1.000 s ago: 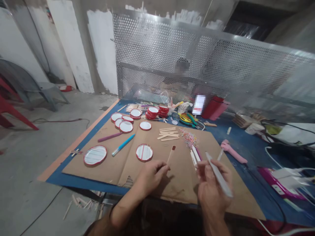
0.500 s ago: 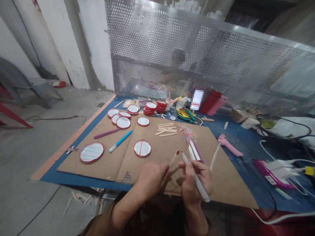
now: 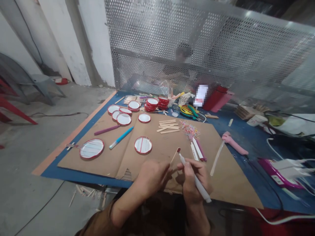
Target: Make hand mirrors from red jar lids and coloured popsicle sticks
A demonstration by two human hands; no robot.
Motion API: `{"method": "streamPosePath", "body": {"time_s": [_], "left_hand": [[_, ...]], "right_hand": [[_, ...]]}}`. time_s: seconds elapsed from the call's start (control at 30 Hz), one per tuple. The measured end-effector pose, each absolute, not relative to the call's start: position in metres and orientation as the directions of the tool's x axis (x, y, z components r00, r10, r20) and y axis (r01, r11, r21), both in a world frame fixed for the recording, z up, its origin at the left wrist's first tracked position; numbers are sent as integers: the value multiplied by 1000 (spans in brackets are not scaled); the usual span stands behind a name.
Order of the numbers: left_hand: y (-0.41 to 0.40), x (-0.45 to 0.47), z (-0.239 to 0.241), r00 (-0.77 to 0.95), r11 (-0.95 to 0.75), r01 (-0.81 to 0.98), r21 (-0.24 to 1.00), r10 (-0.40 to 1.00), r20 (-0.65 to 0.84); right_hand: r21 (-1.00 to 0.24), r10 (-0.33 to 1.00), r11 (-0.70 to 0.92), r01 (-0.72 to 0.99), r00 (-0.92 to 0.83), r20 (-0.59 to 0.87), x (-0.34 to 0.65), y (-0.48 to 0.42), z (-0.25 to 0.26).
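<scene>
Between the fingers of my left hand (image 3: 155, 173) is a wooden craft stick (image 3: 175, 155), its upper end coloured dark red. My right hand (image 3: 197, 175) grips a white marker (image 3: 200, 186), whose tip touches or nearly touches the red end. Both hands are over the brown cardboard (image 3: 152, 131). Beyond them lie a round red-rimmed lid with stripes (image 3: 143, 145) and a loose pile of plain craft sticks (image 3: 168, 126). Several more markers (image 3: 197, 149) rest just past my right hand, beside a heap of small colourful bits (image 3: 190, 130).
A larger striped disc (image 3: 92, 148), a blue marker (image 3: 121, 137) and a purple marker (image 3: 107, 130) lie left. Red-rimmed lids (image 3: 152, 103) are stacked behind, near pliers (image 3: 188, 111). A pink glue gun (image 3: 235, 144) and a purple power strip (image 3: 279, 175) with cables sit right.
The marker tip has moved left onto or very near the stick's red end. My left hand keeps its hold on the stick. The camera view has shifted slightly.
</scene>
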State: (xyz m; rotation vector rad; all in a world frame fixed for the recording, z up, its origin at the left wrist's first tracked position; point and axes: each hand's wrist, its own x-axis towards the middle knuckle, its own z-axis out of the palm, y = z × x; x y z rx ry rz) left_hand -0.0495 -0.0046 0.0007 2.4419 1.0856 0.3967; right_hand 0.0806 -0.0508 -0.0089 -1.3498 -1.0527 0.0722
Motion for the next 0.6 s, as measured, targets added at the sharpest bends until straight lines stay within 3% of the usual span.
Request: {"method": "streamPosePath", "body": {"time_s": [0.6], "left_hand": [[-5, -49, 1, 660, -602, 648, 466, 750, 52]], "right_hand": [[-835, 619, 257, 486, 581, 528, 83, -51, -8]]}}
